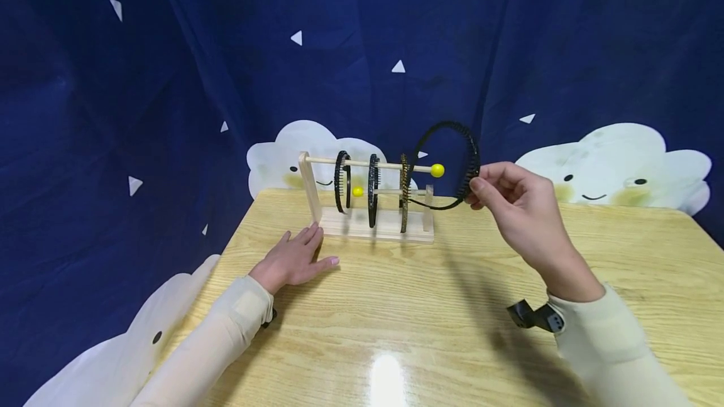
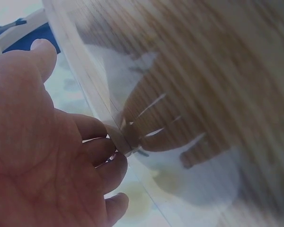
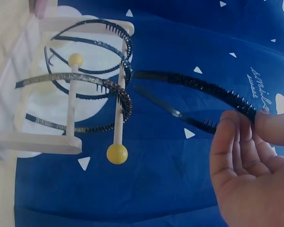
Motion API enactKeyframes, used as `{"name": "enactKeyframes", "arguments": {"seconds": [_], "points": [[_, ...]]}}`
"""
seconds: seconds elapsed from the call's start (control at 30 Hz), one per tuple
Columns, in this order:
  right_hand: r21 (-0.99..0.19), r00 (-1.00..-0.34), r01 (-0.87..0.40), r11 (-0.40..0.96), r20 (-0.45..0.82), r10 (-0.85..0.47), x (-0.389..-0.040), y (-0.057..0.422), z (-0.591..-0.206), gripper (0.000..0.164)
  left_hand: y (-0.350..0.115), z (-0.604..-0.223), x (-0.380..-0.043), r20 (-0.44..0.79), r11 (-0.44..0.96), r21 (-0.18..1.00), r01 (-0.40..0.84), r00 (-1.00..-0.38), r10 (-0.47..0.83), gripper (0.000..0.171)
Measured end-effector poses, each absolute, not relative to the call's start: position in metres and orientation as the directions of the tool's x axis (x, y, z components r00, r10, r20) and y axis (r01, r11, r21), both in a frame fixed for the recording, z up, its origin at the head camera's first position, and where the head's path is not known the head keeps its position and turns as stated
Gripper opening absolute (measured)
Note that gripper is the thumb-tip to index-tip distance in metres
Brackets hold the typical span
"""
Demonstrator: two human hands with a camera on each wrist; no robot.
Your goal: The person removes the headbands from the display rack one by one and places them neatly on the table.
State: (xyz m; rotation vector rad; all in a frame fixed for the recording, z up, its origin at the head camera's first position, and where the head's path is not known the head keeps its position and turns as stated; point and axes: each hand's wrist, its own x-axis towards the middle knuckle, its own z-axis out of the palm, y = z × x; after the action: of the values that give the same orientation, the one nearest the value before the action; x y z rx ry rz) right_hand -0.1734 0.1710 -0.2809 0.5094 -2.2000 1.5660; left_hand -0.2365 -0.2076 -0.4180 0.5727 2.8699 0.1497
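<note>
My right hand (image 1: 523, 212) pinches a black toothed headband (image 1: 473, 156) between thumb and fingers, raised beside a wooden rack (image 1: 308, 187). In the right wrist view the held headband's two ends point toward the rack's upper rod (image 3: 118, 127). On that rod hang a black headband (image 1: 339, 187), a dark glittery headband (image 1: 372, 200) and a brown-gold headband (image 1: 404, 209), the last nearest the rod's yellow knob (image 1: 437, 171). My left hand (image 1: 291, 259) lies with fingers extended and thumb spread, fingertips at the left end of the rack's base (image 1: 353, 226).
The rack stands toward the back of a wood-grain table (image 1: 351, 313). A lower rod with a smaller yellow knob (image 1: 357, 191) extends from the rack's right post (image 1: 428, 206). Behind hangs a dark blue curtain (image 1: 351, 5) with white triangles and smiling clouds.
</note>
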Motion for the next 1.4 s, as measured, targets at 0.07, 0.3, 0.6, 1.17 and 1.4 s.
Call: {"name": "enactKeyframes", "arguments": {"seconds": [0.07, 0.3, 0.6, 1.17, 1.4], "points": [[-0.824, -0.863, -0.501, 0.265, 0.499, -0.079, -0.172, 0.172, -0.282, 0.016, -0.208, -0.417, -0.237, -0.186, 0.92, 0.143, 0.366, -0.903, 0.388, 0.094], [-0.89, -0.881, -0.454, 0.037, 0.442, -0.169, -0.169, 0.173, -0.29, 0.012, -0.208, -0.416, -0.237, -0.188, 0.918, 0.146, 0.37, -0.9, 0.393, 0.093], [-0.924, -0.886, -0.379, 0.049, 0.348, -0.306, -0.169, 0.172, -0.307, 0.013, -0.208, -0.416, -0.236, -0.19, 0.919, 0.148, 0.365, -0.901, 0.389, 0.092], [-0.976, -0.806, -0.173, -0.132, 0.217, -0.551, -0.185, 0.164, -0.344, 0.014, -0.208, -0.415, -0.235, -0.191, 0.921, 0.147, 0.361, -0.903, 0.385, 0.093], [-0.992, -0.821, -0.123, -0.026, 0.116, -0.559, -0.195, 0.157, -0.361, 0.017, -0.208, -0.417, -0.235, -0.177, 0.919, 0.143, 0.366, -0.904, 0.388, 0.093]]}}
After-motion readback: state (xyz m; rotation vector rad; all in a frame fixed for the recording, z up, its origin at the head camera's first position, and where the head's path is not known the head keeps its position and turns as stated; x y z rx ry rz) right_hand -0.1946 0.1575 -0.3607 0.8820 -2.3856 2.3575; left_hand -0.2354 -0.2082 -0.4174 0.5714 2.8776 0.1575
